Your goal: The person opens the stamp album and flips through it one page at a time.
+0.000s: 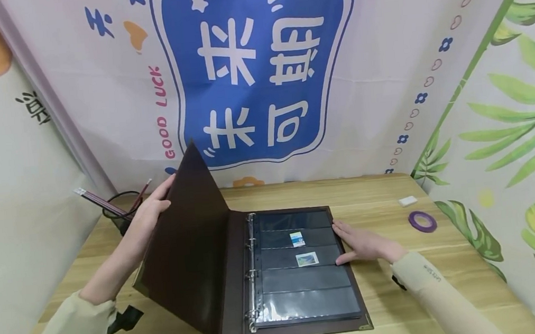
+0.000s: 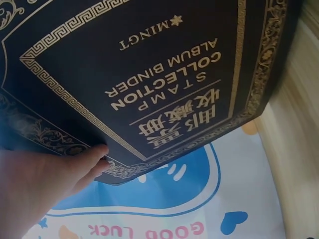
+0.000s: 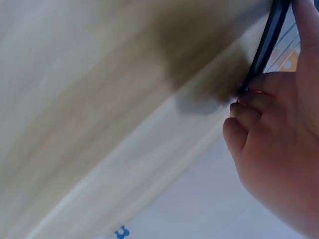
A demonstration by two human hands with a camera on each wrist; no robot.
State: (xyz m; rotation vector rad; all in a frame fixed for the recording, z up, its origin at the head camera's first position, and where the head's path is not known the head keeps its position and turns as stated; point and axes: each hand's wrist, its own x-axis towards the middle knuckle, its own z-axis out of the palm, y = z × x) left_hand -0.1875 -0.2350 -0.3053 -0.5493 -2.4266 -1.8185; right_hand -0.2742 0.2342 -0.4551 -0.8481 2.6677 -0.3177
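A dark brown stamp album (image 1: 236, 307) lies on the table with its front cover (image 1: 184, 248) raised at a slant. My left hand (image 1: 151, 206) grips that cover near its upper outer edge. Gold lettering and a patterned border show on the cover's outside (image 2: 164, 74) in the left wrist view, where the thumb presses on it. Metal rings (image 1: 253, 274) hold black pocket pages, and two small stamps, one blue and white (image 1: 297, 239) and one greenish (image 1: 307, 259), sit in the top page. At the album's right edge my right hand (image 1: 362, 241) holds on, thumb over the page, fingers curled at the rim.
A black mesh pen holder (image 1: 121, 222) with pencils stands at the back left, behind my left forearm. Toward the right lie a white eraser (image 1: 407, 201) and a roll of purple tape (image 1: 422, 222). A printed cloth (image 1: 376, 99) hangs behind the table.
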